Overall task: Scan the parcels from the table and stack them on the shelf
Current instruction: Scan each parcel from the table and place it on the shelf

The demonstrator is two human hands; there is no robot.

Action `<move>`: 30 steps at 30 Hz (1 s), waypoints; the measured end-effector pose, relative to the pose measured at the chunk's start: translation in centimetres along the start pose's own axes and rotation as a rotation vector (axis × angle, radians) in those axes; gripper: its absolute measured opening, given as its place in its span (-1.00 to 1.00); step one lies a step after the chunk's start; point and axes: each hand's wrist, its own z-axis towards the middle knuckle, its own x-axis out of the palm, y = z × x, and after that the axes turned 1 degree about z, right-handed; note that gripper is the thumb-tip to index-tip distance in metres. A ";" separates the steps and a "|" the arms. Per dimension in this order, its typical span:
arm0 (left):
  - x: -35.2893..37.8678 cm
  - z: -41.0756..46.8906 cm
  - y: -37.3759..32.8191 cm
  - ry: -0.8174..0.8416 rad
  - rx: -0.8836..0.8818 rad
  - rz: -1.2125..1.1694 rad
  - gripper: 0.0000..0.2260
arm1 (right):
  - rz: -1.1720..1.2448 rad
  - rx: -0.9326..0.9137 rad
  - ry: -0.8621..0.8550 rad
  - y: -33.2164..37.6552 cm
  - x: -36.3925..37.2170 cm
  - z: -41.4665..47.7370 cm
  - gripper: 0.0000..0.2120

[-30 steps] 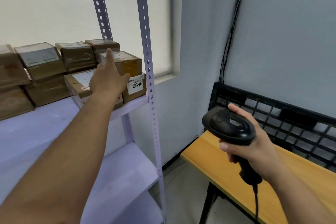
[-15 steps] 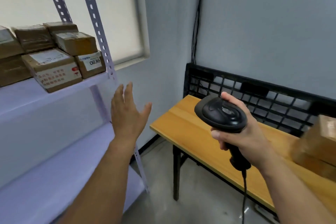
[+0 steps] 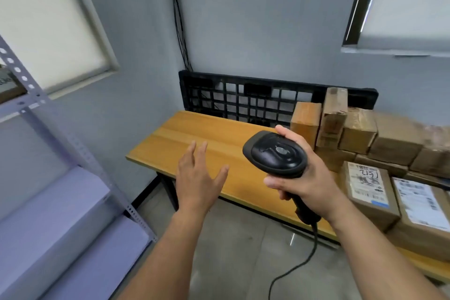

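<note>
My left hand (image 3: 198, 179) hangs in the air, fingers spread and holding nothing, before the front edge of the yellow wooden table (image 3: 185, 134). My right hand (image 3: 308, 179) is curled round the handle of the black corded barcode scanner (image 3: 276, 153). The brown cardboard parcels (image 3: 365, 193) crowd the table's right end, stacked along the back edge, with white-labelled ones at the front. The pale grey metal shelf (image 3: 63, 214) stands left, apart from the table.
</note>
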 end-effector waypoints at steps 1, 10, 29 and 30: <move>1.0 -0.6 -1.3 0.023 0.014 -0.003 -0.34 | -0.003 0.010 -0.018 -0.1 -1.3 -0.8 -0.13; 8.5 -3.4 -10.9 0.300 0.126 -0.031 -0.35 | -0.002 0.046 -0.233 -1.3 -10.9 -6.5 -0.13; 24.1 -2.5 -19.6 0.821 -0.101 -0.168 -0.47 | 0.028 0.250 -0.520 -7.7 -25.0 -9.9 -0.12; 24.4 -2.4 -19.6 0.840 -0.147 -0.194 -0.46 | 0.032 0.263 -0.516 -8.3 -25.3 -9.6 -0.14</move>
